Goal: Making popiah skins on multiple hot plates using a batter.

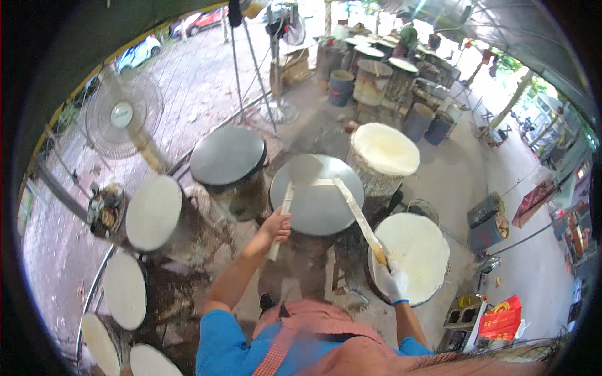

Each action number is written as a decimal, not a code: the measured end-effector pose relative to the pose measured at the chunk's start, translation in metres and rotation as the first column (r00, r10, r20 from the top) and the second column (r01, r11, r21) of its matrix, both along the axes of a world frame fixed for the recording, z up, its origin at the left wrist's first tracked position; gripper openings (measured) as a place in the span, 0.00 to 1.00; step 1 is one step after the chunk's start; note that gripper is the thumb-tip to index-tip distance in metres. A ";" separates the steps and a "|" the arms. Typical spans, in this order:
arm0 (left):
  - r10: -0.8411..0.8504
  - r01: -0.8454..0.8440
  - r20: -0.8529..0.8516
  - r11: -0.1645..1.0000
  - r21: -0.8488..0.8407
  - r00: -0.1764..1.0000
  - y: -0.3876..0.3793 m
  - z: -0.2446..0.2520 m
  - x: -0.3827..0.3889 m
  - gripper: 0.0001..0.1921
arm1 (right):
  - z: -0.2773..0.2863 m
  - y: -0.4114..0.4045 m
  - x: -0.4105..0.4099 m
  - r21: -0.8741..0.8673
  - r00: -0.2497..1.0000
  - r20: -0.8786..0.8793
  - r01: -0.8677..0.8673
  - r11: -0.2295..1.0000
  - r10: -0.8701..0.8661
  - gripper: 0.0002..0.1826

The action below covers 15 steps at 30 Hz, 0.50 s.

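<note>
Before me stands a round metal griddle (324, 214), its bare grey surface partly blurred by a hazy patch near the far edge. My bare left hand (276, 227) grips a pale flat stick (287, 199) over its left side. My right hand (394, 282), in a white glove, holds the handle end of a long, batter-crusted scraper (353, 203). The scraper's far end reaches over the griddle. A pale bar (320, 182) spans the gap between the two tools; which one it belongs to I cannot tell. Beneath the gloved hand, a thin pale flatbread (416, 249) covers another griddle.
More flatbread-covered griddles stand at upper right (385, 148) and left (155, 214). A bare dark griddle (228, 155) is beyond my left hand. A large fan (122, 115) stands far left. Metal buckets (489, 230) and a red bag (501, 318) lie right. A person (408, 35) is far back.
</note>
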<state>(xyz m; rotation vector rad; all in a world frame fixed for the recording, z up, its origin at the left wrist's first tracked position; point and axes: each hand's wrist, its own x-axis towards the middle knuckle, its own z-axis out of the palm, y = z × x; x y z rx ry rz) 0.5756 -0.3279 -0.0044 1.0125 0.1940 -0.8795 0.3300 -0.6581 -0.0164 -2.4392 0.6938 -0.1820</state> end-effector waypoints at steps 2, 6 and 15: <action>-0.081 0.070 0.109 0.992 0.107 0.991 -0.043 -0.010 0.044 0.27 | 0.009 0.021 0.022 0.015 0.994 0.096 -0.051 0.999 0.049 0.25; -0.149 0.116 0.185 0.977 0.180 0.971 -0.098 -0.075 0.109 0.33 | -0.011 0.063 0.098 -0.106 0.995 -0.101 0.003 0.994 -0.013 0.21; -0.789 -0.455 0.542 0.384 0.803 0.290 -0.076 -0.102 0.175 0.37 | -0.025 0.097 0.169 0.918 0.793 0.135 0.125 0.376 -0.594 0.19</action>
